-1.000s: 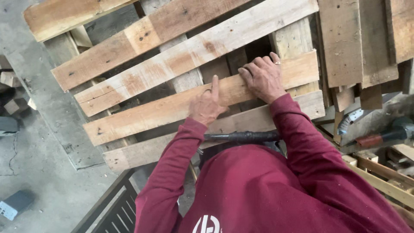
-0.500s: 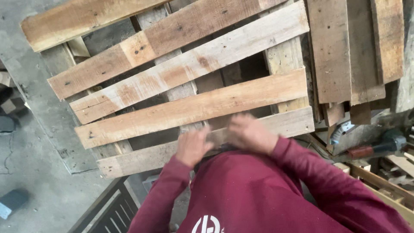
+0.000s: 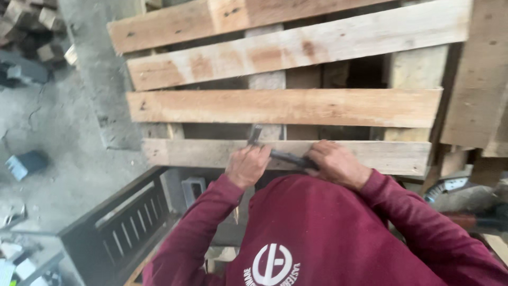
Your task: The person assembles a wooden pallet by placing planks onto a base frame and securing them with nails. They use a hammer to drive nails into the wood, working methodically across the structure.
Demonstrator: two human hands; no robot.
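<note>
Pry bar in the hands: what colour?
Dark grey to black pry bar, head view.

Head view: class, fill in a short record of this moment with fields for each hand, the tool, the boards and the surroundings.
Left hand: grips the dark metal bar near its tip
Right hand: grips the bar's other end
Bar tip: at the nearest board's far edge
Pallet boards: pale wooden slats with gaps between
Surroundings: concrete floor, dark slatted frame

Wooden pallet (image 3: pixel 286 106) on concrete floor (image 3: pixel 69 159); wood scraps (image 3: pixel 32 26) beside it.
</note>
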